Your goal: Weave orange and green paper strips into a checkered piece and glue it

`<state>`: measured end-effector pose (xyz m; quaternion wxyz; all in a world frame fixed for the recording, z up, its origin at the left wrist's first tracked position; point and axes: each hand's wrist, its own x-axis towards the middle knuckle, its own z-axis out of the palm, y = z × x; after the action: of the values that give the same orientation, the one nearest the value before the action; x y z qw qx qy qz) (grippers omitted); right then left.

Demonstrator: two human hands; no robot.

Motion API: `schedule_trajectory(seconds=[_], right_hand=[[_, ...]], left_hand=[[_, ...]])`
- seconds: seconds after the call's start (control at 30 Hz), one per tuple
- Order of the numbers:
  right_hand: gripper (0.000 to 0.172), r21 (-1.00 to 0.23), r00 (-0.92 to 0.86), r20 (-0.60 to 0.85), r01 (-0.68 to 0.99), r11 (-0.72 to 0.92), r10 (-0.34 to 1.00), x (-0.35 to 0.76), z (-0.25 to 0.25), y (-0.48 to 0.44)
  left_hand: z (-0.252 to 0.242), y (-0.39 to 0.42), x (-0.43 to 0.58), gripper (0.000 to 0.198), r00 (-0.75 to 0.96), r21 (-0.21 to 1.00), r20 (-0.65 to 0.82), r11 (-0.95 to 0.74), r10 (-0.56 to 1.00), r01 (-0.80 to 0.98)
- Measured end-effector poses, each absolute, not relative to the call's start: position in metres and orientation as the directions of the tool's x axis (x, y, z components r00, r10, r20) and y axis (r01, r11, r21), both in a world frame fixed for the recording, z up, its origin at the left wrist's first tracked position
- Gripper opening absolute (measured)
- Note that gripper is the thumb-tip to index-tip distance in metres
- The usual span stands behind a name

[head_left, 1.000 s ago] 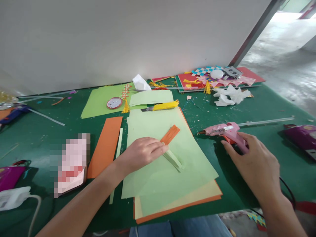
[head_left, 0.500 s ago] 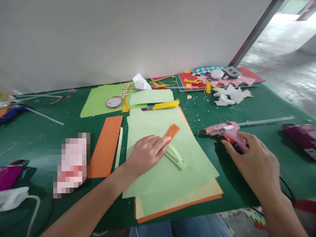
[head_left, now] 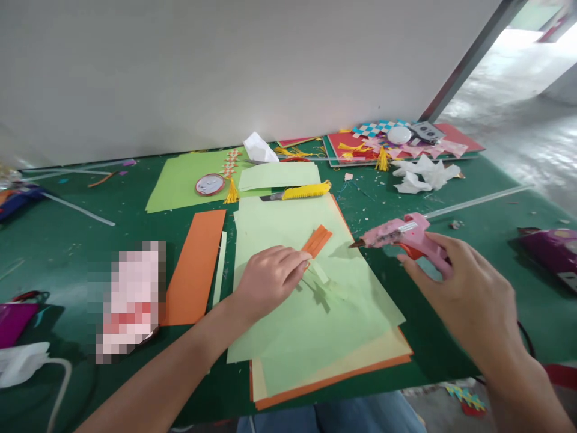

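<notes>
Glue gun (head_left: pixel 401 231), pink, at the right edge of the paper sheets (head_left: pixel 347 337) in the head view, long axis slanting across the green counter (head_left: pixel 500 252) from near left to far right. Nozzle (head_left: pixel 357 244) aimed left and slightly toward the wearer, tip over the pale green top layer, near the strips but apart from them. Clear glue stick (head_left: pixel 478 201) jutting from the back along roughly the same line, toward the far right. Handle (head_left: pixel 435 251) angled down and rightward into the right hand (head_left: pixel 473 300), closed around it, with thumb close to the orange-red trigger (head_left: pixel 411 250); impossible to tell whether pressed. Orange strips (head_left: pixel 317 240) pinched at the near end between thumb and fingers of the left hand (head_left: pixel 273 273), above the middle of the sheets, long axis running away and to the right. Pale green strips (head_left: pixel 319 272) from the same pinch, pointing toward the wearer and rightward, shadow on the paper beneath. Beyond, yellow cutter (head_left: pixel 306 191) lying nearly crosswise, blade to the left.
</notes>
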<state>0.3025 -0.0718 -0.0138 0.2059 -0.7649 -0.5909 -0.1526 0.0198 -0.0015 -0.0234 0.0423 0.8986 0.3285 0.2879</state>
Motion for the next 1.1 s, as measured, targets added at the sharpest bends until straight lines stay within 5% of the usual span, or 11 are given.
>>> schedule_trajectory(seconds=[0.4,1.1], right_hand=[[0.039,-0.042,-0.063,0.440,0.995,0.091,0.896,0.262,-0.012,-0.066],[0.033,-0.022,-0.122,0.422,0.989,0.145,0.898,0.252,-0.014,-0.062]], left_hand=[[-0.019,-0.003,0.017,0.013,0.616,0.269,0.502,-0.787,0.607,0.556],[-0.018,-0.001,0.016,0.015,0.611,0.326,0.461,-0.763,0.644,0.558]])
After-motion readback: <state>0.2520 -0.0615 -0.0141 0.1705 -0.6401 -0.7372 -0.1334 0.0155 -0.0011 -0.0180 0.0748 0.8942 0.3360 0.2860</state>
